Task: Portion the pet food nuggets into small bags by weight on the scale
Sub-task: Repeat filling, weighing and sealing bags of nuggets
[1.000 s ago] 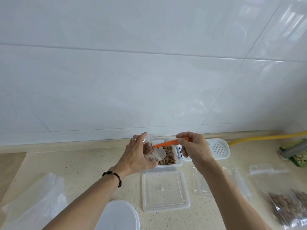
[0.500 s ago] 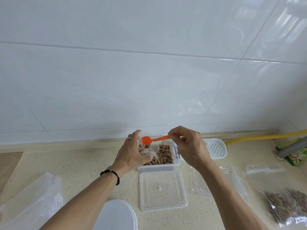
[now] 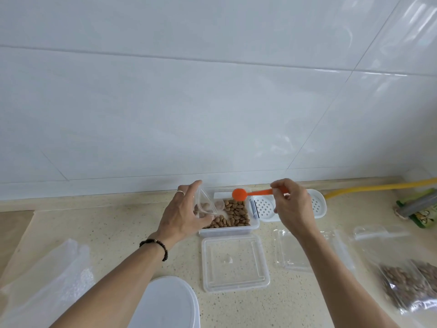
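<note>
A clear plastic tub [image 3: 255,223] of brown nuggets [image 3: 236,213] stands on the counter near the wall. My left hand [image 3: 183,213] holds a small clear bag [image 3: 206,205] open over the tub's left side; a few nuggets lie inside the bag. My right hand [image 3: 292,204] pinches the handle of an orange spoon [image 3: 246,193]. The spoon's round bowl hangs over the tub's back edge, to the right of the bag. Whether the spoon's bowl holds nuggets I cannot tell.
The tub's clear lid [image 3: 234,262] lies in front of it. A white rounded scale [image 3: 165,304] sits at the bottom edge. A white perforated tray [image 3: 264,209], empty clear bags [image 3: 305,252], filled bags [image 3: 411,285], a yellow hose [image 3: 378,187] and a green packet [image 3: 423,209] are at the right. Crumpled plastic [image 3: 47,280] lies at the left.
The orange spoon has come out of the small bag and moved right, over the tub. My left hand still holds the bag open.
</note>
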### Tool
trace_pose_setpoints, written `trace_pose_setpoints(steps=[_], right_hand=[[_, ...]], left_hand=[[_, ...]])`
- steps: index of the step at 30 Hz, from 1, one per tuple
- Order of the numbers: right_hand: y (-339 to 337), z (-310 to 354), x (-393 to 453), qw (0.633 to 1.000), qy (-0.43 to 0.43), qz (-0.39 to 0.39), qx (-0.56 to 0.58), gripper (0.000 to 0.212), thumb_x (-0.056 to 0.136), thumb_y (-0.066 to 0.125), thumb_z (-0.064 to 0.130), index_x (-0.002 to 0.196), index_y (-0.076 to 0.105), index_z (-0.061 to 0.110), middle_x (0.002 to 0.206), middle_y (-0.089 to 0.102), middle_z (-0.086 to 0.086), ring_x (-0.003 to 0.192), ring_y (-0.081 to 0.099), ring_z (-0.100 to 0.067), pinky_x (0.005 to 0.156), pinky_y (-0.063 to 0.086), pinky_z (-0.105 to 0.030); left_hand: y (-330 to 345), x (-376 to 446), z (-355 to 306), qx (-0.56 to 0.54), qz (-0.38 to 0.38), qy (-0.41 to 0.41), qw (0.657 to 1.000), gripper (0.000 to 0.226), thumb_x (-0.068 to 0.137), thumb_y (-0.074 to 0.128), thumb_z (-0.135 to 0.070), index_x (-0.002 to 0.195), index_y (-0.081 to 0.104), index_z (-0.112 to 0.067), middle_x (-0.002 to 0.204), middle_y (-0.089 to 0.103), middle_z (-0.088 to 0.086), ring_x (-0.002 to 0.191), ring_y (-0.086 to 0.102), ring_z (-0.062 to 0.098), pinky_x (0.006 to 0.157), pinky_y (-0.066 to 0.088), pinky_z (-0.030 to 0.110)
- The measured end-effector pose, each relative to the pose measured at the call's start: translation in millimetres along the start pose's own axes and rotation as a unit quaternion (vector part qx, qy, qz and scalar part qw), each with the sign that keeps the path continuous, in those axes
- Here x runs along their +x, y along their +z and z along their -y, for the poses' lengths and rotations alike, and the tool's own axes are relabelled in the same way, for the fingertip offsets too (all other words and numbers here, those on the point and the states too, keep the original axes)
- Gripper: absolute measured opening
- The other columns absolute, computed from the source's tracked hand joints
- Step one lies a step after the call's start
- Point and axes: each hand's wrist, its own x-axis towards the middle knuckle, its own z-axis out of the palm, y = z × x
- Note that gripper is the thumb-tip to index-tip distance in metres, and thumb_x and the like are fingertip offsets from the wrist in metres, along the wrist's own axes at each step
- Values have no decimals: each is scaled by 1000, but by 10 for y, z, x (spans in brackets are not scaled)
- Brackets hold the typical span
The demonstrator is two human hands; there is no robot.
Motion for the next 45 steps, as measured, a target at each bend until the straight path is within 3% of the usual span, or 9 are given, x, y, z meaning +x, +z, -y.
trace_pose_setpoints(steps=[3, 6, 8, 13, 19, 26, 32, 40, 45], right_hand=[[124, -233, -6, 993, -36, 39, -107, 21, 98, 47, 9, 100, 68, 14, 79, 68, 0, 62, 62, -21, 58, 49, -37], [243, -335, -49, 967, -150, 58, -199, 19, 98, 51, 8, 97, 69, 12, 85, 71, 0, 64, 61, -21, 53, 43, -30], [301, -363, -62, 961, -158, 78, -212, 19, 97, 51, 6, 97, 70, 10, 89, 72, 0, 66, 62, -20, 55, 39, -27], [365, -381, -85, 991, 19, 117, -60, 27, 95, 44, 2, 89, 67, 15, 80, 69, -3, 47, 52, -11, 47, 41, -22], [549, -376, -186, 966, 177, 167, 90, 24, 96, 45, 0, 95, 66, 9, 78, 69, -12, 45, 59, -15, 45, 48, -26], [624, -348, -213, 945, 250, 127, 167, 24, 92, 45, -4, 98, 67, 5, 69, 64, -12, 40, 55, -12, 44, 44, -25], [441, -381, -140, 933, 273, 72, 224, 23, 91, 47, -5, 100, 67, 4, 89, 71, -16, 42, 53, -15, 47, 42, -29], [-41, -98, 0, 954, 190, 23, 229, 21, 94, 50, -1, 99, 68, 9, 87, 72, -10, 45, 51, -14, 50, 43, -28], [-87, 295, -67, 993, 23, 76, 90, 22, 96, 51, 5, 95, 70, 15, 84, 70, 4, 44, 55, -11, 47, 45, -20]], left_hand=[[-43, -30, 63, 30, 4, 21, 999, 93, 70, 72, -57, 146, 22, -38, 123, 42, -3, 102, 54, 16, 79, 52, 31], [-79, -54, 120, 49, 5, 37, 998, 95, 69, 71, -60, 146, 20, -37, 118, 40, -5, 96, 53, 15, 73, 51, 28], [-95, -70, 153, 56, 8, 40, 998, 99, 67, 71, -61, 147, 18, -35, 118, 40, -4, 95, 52, 14, 71, 49, 25], [-108, -97, 196, 59, 7, 26, 998, 107, 66, 73, -61, 147, 14, -24, 125, 39, -1, 103, 50, 15, 73, 43, 21], [-113, -114, 228, 70, 0, 22, 997, 106, 67, 73, -60, 148, 17, -20, 130, 41, 0, 116, 49, 15, 79, 49, 26], [-140, -106, 230, 77, -10, 34, 996, 95, 69, 71, -59, 145, 24, -24, 129, 44, -3, 113, 50, 14, 80, 50, 28], [-127, -52, 167, 100, -4, 36, 994, 94, 70, 68, -60, 146, 24, -26, 130, 44, -2, 117, 49, 15, 82, 49, 28], [-40, 58, -24, 122, 7, 16, 992, 92, 71, 67, -60, 146, 26, -26, 130, 45, -3, 121, 44, 15, 82, 47, 28], [30, 100, -123, 44, 12, -5, 999, 98, 70, 69, -58, 147, 22, -23, 137, 40, -2, 127, 41, 14, 90, 48, 30]])
